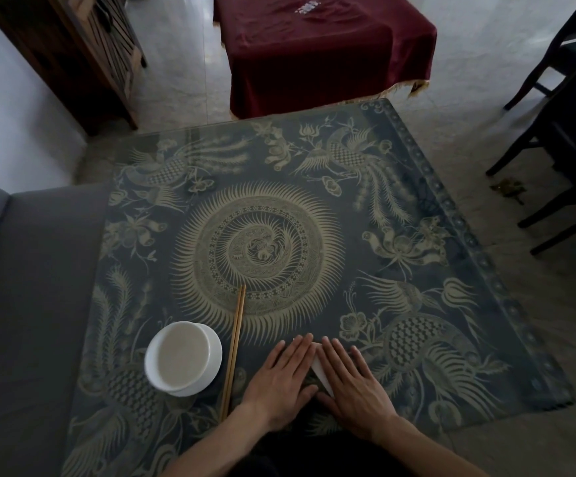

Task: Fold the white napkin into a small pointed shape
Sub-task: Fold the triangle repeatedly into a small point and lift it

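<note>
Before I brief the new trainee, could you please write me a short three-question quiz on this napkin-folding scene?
1. True or false: the white napkin lies fully uncovered on the table.
2. Multiple choice: the chopsticks lie (A) across the white bowl, (B) just to the right of the bowl as the camera sees it, (C) under the right hand.
3. Short answer: what are the left hand and right hand doing?

Key
1. False; both hands cover most of it, and only a strip shows between them.
2. B.
3. Both lie flat, palms down, fingers straight, pressing the napkin onto the table.
</note>
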